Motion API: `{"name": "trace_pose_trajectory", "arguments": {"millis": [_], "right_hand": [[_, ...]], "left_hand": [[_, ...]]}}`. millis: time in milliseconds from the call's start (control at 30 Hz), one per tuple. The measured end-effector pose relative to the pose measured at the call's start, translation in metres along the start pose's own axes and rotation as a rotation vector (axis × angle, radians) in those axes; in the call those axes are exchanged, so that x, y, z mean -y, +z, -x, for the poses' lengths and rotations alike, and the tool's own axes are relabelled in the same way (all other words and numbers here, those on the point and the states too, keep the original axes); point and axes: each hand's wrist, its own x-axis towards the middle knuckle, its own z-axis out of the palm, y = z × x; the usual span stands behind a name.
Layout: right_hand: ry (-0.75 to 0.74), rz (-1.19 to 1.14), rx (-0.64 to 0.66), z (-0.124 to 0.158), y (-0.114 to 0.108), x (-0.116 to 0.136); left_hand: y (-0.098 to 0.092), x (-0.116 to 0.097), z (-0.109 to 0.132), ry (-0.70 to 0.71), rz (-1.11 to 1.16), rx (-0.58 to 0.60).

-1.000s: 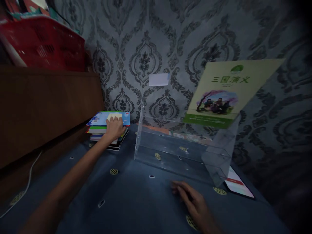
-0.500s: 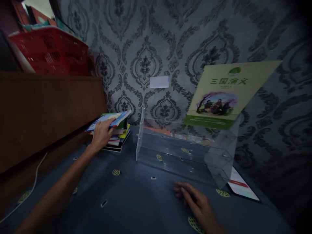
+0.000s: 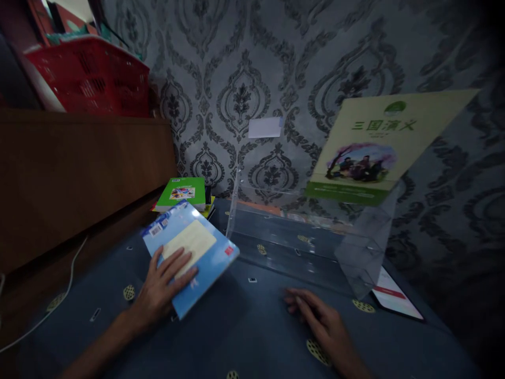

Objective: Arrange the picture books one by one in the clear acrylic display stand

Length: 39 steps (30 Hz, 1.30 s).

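Note:
My left hand point(image 3: 163, 287) grips a blue book point(image 3: 211, 263) with a pale yellow panel on its cover. The fingers lie across the cover, and the thumb is hidden. The book is tilted above the table, in front of a stack of books topped by a green book point(image 3: 193, 184). My right hand point(image 3: 315, 316) hangs low over the table, loosely curled, its fingers a little apart from the thumb, with nothing in it. Beyond it stands a clear acrylic rack point(image 3: 276, 223). A cream and green book point(image 3: 371, 131) leans upright at the rack's right end.
A phone point(image 3: 398, 297) with a lit screen lies right of the rack. On the left, a red basket point(image 3: 94, 76) rests on a wooden cabinet point(image 3: 87, 173). A white cable point(image 3: 67, 289) runs along the left side. A white plate point(image 3: 265, 127) is on the patterned wall.
My left hand has brought the blue book off the stack, toward me and to the right, uncovering the green book. My right hand stays almost where it was.

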Motion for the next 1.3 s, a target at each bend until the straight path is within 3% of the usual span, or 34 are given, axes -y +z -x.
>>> {"name": "trace_pose_trajectory", "arguments": {"millis": [100, 167, 233, 333, 433, 500, 600, 700, 967, 1100, 1300], "right_hand": [[-0.008, 0.002, 0.02, 0.001, 0.0, 0.002], [-0.011, 0.005, 0.028, 0.001, 0.0, 0.002], [-0.017, 0.008, 0.035, 0.002, 0.0, 0.001], [-0.036, 0.024, 0.044, 0.003, 0.001, -0.001], [-0.061, 0.055, 0.043, 0.004, 0.002, -0.004], [-0.082, 0.075, 0.04, 0.005, 0.002, -0.005], [-0.092, 0.082, 0.032, 0.005, 0.002, -0.006], [-0.06, 0.065, 0.043, 0.004, 0.002, -0.005], [0.002, 0.045, 0.029, 0.001, 0.0, -0.006], [-0.003, 0.046, 0.011, 0.0, -0.001, -0.009], [0.059, 0.03, 0.029, 0.0, -0.003, -0.011]], "left_hand": [[-0.01, -0.037, 0.027, 0.088, 0.206, 0.177], [-0.021, -0.052, 0.033, 0.129, 0.285, 0.389], [-0.033, -0.053, 0.029, 0.144, 0.384, 0.571], [-0.04, -0.033, 0.015, 0.09, 0.602, 0.647], [-0.022, 0.003, -0.002, -0.136, 0.674, 0.588], [0.0, 0.031, -0.014, -0.337, 0.409, 0.409], [0.033, 0.069, -0.03, -0.419, -0.096, 0.206], [0.052, 0.095, -0.043, -0.345, -0.324, 0.1], [0.087, 0.131, -0.042, -0.231, -0.43, 0.016], [0.098, 0.137, -0.035, -0.184, -0.475, -0.015], [0.095, 0.131, -0.027, -0.092, -0.465, 0.009]]}}
